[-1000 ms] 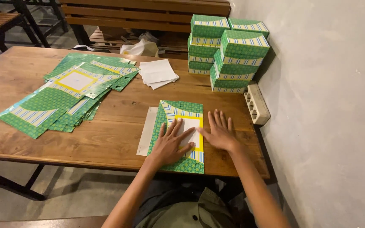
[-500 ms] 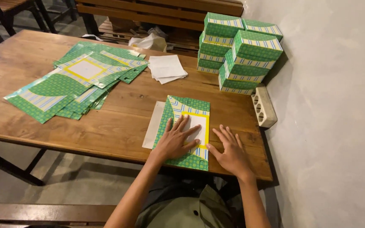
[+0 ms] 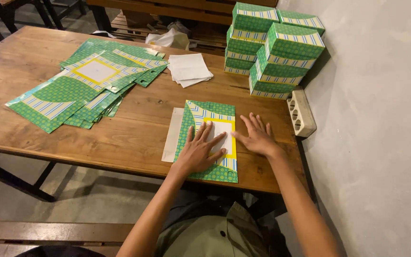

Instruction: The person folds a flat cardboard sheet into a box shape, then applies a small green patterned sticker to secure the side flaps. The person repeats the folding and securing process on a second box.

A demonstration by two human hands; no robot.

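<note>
Both hands (image 3: 229, 143) press flat on green sheet (image 3: 209, 113).

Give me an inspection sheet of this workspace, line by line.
Surface: wooden table, set near a grey wall.
Job's things: flat green patterned sheet with a white sheet under it.
Clutter: spread pile of flat green sheets; stack of white papers; stacked green boxes.
Hands: left hand flat on the green sheet; right hand flat at its right edge and on the table.
Cables: nothing seen; a white power strip lies by the wall.
Surroundings: wooden bench below; crumpled bag behind the table.
</note>
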